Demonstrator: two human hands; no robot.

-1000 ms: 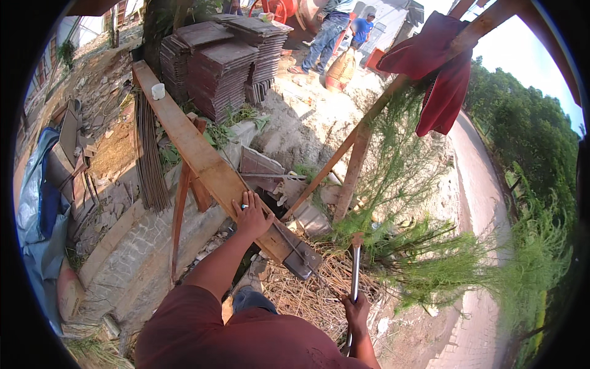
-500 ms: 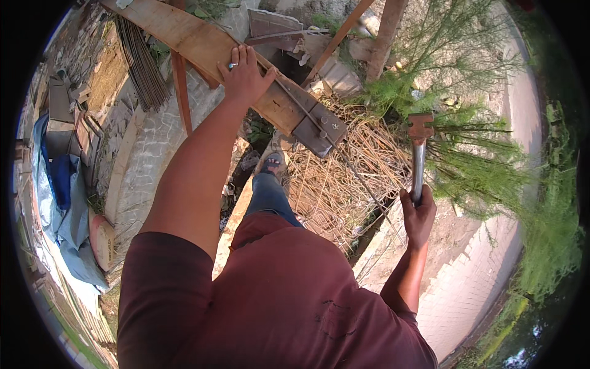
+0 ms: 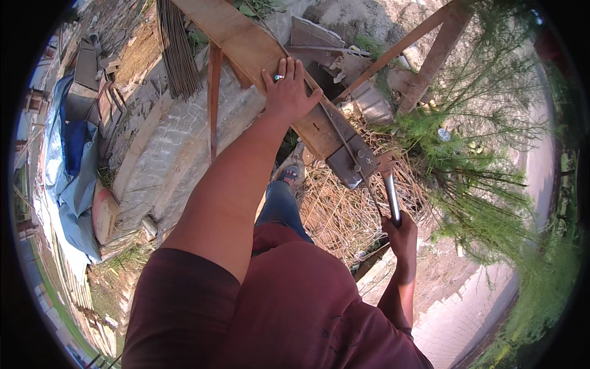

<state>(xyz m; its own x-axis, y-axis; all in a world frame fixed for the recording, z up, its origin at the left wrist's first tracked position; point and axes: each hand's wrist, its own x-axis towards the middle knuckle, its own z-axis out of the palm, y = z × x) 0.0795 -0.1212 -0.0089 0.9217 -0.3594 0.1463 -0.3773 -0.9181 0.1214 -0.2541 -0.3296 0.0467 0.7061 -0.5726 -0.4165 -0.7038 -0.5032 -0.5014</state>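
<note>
Silver tubular metal tool (image 3: pixel 391 192) with a rust-brown notched head (image 3: pixel 386 161), right of centre. Right hand (image 3: pixel 403 237) closed round its near end, fingers curled in; head at far end, by the right corner of a dark flat metal plate (image 3: pixel 351 165) with stud-like bolts. Left hand (image 3: pixel 289 95) palm down on a long brown wooden plank (image 3: pixel 243 34); thumb and little finger held out, middle fingers closer together. Thin dark steel rod (image 3: pixel 337 126) runs along the plank's right side, past the left thumb, over the plate.

Handling, judged: tool looks rigid, fairly heavy, weight toward the head; smooth handle could slip in a sweaty palm; not fragile. Best hold is low on the handle, away from the head. Rod looks stiff but springy, probably light; take it along the bare length, clear of the bolts.

Hard to make out: handle's near end hidden in the right fist; right thumb's exact position unclear. Can't tell whether head touches plate or rod. Left thumb-to-rod contact unclear. Rod's near end gets lost against tangled brown rods (image 3: pixel 326 206) below. Plank's far end cut off by the top edge.
</note>
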